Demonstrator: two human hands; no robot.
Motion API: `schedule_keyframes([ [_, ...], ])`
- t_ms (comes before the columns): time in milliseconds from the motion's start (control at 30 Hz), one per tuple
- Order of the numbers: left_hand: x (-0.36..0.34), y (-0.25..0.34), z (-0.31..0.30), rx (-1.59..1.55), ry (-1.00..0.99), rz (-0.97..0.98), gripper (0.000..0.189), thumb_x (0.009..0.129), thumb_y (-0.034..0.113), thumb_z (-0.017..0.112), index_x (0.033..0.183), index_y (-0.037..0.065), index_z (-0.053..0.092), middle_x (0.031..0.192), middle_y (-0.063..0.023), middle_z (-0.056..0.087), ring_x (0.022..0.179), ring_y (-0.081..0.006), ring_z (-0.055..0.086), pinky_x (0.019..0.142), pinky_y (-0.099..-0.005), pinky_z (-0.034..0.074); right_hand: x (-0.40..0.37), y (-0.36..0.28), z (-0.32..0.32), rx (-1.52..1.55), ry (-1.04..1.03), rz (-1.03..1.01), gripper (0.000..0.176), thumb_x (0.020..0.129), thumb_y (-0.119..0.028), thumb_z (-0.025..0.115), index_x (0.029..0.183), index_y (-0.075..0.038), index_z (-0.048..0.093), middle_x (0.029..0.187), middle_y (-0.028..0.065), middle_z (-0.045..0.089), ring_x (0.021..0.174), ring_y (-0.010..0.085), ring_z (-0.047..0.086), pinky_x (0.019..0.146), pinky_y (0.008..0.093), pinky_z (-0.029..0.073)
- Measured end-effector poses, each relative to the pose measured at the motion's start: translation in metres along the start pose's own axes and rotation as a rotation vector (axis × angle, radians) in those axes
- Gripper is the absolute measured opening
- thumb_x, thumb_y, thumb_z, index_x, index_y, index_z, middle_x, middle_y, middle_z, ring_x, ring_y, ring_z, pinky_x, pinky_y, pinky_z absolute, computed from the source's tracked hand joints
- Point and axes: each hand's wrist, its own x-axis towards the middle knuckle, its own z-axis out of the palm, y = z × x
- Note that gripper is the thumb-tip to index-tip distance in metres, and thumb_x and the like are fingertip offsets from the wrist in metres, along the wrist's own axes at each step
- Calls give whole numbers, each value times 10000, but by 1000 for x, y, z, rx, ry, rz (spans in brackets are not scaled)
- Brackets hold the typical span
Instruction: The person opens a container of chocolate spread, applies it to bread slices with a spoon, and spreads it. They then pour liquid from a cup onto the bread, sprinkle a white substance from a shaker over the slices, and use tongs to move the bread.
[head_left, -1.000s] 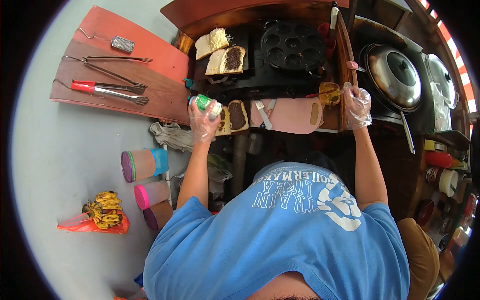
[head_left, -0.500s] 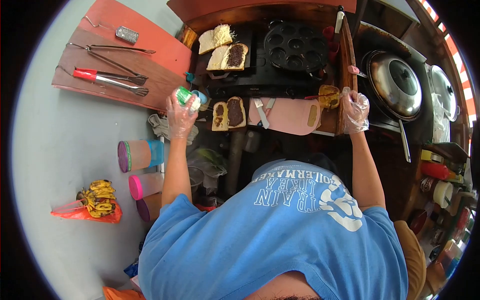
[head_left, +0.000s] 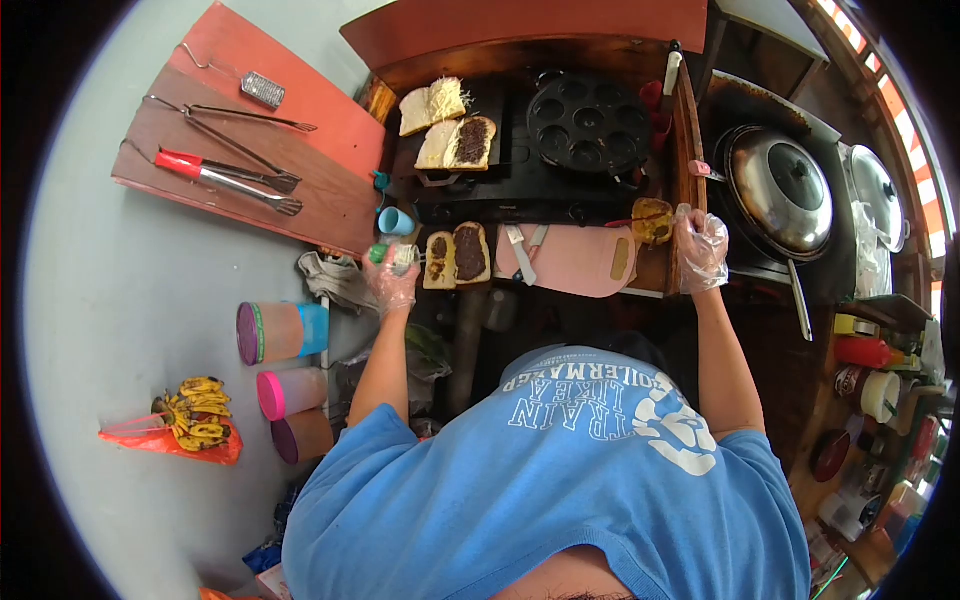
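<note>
My left hand (head_left: 390,285), in a clear plastic glove, is closed around a small green-and-white container (head_left: 398,257). Just right of it lie two bread slices: the left slice (head_left: 439,262) has patchy dark topping, while the right slice (head_left: 471,252) is covered with dark brown topping. A light blue cup (head_left: 396,222) stands just above this hand. My right hand (head_left: 703,250), also gloved, has its fingers curled over the wooden side board (head_left: 692,150) of the stove. Left of that hand sits a tub of yellowish spread (head_left: 652,222) with a red-handled utensil in it.
A pink cutting board (head_left: 580,262) carries a knife (head_left: 521,255). Behind are topped bread (head_left: 455,145) on a griddle and a round black mould pan (head_left: 588,122). A lidded wok (head_left: 785,190) stands right. Tongs (head_left: 230,182) lie on the left board; bananas (head_left: 195,412) lie lower left.
My left hand has moved right and toward me with the container, next to the bread slices, uncovering the blue cup. My right hand stays at the side board. The whole view has shifted slightly.
</note>
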Motion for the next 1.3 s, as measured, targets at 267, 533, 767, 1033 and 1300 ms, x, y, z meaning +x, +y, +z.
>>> schedule_keyframes([
  [267, -3, -39, 43, -1067, -96, -964, 838, 761, 181, 826, 1477, -2, 431, 1330, -140, 605, 1141, -230, 610, 953, -358, 491, 0, -9, 0, -84, 6, -40, 262, 897, -172, 672, 708, -12, 586, 584, 112, 488, 524, 224, 444, 521, 386, 351],
  [533, 5, 33, 37, -1085, -654, -774, 523, 846, 207, 726, 1332, 80, 582, 1188, -67, 671, 1078, -204, 647, 889, -410, 529, -2, -2, 4, -60, 35, 1, 274, 904, -173, 680, 702, -13, 587, 582, 102, 487, 526, 216, 439, 522, 381, 353],
  [767, -55, 190, 159, -1210, -1194, -643, 377, 879, 296, 699, 1170, 61, 651, 1094, -77, 677, 1031, -203, 639, 843, -384, 540, -2, 1, 6, -139, 86, -72, 249, 900, -149, 688, 699, -34, 596, 588, 101, 518, 526, 223, 478, 519, 379, 375],
  [1033, -79, 256, 234, -1029, -966, -668, 610, 864, 341, 719, 1366, 26, 574, 1211, -123, 672, 1108, -241, 624, 958, -363, 481, -4, 18, 6, -237, 63, -111, 186, 931, -145, 633, 802, -28, 699, 668, 66, 609, 622, 161, 565, 598, 328, 429],
  [1300, 116, 155, -31, -199, -452, 670, 365, 797, 308, 729, 1076, 73, 718, 1049, -171, 689, 1023, -353, 652, 904, -445, 521, -1, -7, 6, -181, -35, 54, 263, 949, -214, 630, 827, 11, 691, 694, 86, 646, 631, 156, 566, 597, 338, 422],
])
